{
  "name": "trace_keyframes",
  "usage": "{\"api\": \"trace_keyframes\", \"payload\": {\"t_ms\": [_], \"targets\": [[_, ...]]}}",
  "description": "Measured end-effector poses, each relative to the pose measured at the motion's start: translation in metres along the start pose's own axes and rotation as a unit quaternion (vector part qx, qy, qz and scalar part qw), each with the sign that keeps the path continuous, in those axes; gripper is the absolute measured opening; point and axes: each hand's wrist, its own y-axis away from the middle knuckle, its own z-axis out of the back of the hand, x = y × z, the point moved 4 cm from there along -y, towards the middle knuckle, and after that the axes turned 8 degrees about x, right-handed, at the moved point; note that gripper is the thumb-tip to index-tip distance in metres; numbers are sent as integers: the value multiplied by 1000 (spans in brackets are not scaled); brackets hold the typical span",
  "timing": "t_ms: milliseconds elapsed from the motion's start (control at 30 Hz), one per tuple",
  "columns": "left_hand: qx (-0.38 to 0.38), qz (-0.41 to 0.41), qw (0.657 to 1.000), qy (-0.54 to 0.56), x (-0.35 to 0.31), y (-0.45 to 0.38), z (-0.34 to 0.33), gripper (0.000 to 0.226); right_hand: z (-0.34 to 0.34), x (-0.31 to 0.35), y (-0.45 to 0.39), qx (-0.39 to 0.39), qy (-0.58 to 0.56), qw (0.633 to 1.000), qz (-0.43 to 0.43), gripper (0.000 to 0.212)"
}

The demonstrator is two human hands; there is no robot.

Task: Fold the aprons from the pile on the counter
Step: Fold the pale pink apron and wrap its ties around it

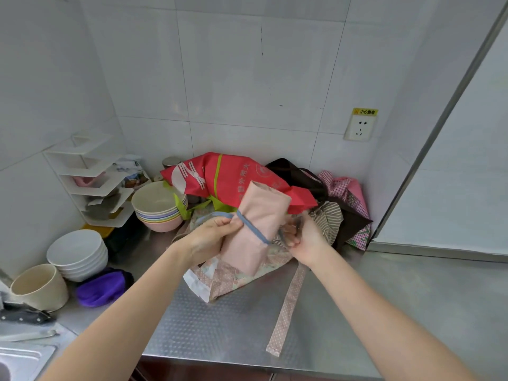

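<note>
One pink apron [257,229] is already folded into a narrow bundle and is held up above the worktop [357,312], between both hands; its blue-grey strap [251,228] is being wound round the middle, so this one is judged nearly finished, with only the tie-off left. The rest of the pile is untouched: a patterned apron [233,276] lies flat just under the hands with its dotted tie [288,306] trailing toward the near edge, and behind the hands a red apron [233,177], a dark one [308,177], a striped one [328,218] and a pink checked one [349,193] are heaped in the corner. The left hand [213,236] is curled on the bundle's left side, strap pinched under the thumb. The right hand [303,237] is closed on the strap's other end at the bundle's right side. Stacked bowls [158,204] sit left of the hands.
</note>
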Motion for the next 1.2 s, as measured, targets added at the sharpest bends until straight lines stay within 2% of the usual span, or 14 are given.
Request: {"api": "trace_keyframes", "payload": {"t_ms": [100,167,233,300,367,433,533,600,667,767,900,1067,1133,1200], "targets": [[-131,-3,991,17,7,-5,16,23,-2,-9,5,-5,86,995,45,32],[-228,23,973,6,17,-4,28,27,-4,-9,13,1,219,973,75,29],[-313,48,949,1,27,-3,37,29,-9,-9,23,26,381,921,77,30],[-346,64,929,-113,29,-1,40,22,-22,-12,33,89,500,860,45,33],[-306,82,897,-310,29,-3,33,17,-42,-18,44,177,586,791,12,31],[-223,106,868,-432,33,-6,17,17,-64,-22,52,245,608,755,-1,28],[-66,138,819,-553,42,-13,-14,29,-84,-15,45,210,565,797,32,26],[9,124,816,-564,43,-14,-35,27,-80,-7,36,140,553,820,48,25],[33,125,809,-573,40,-15,-48,33,-69,-2,29,87,562,821,55,25],[89,129,784,-601,42,-17,-56,35,-50,-1,24,47,578,813,55,26],[179,101,758,-620,47,-18,-66,31,-35,7,19,-5,548,833,77,26],[140,110,762,-623,70,-35,-52,29,-21,19,5,-45,588,801,104,26],[132,142,776,-601,92,-42,-44,27,-11,10,-5,-37,593,800,82,26],[136,183,789,-571,124,-51,-39,37,6,-6,-22,-34,581,811,57,26]]}}
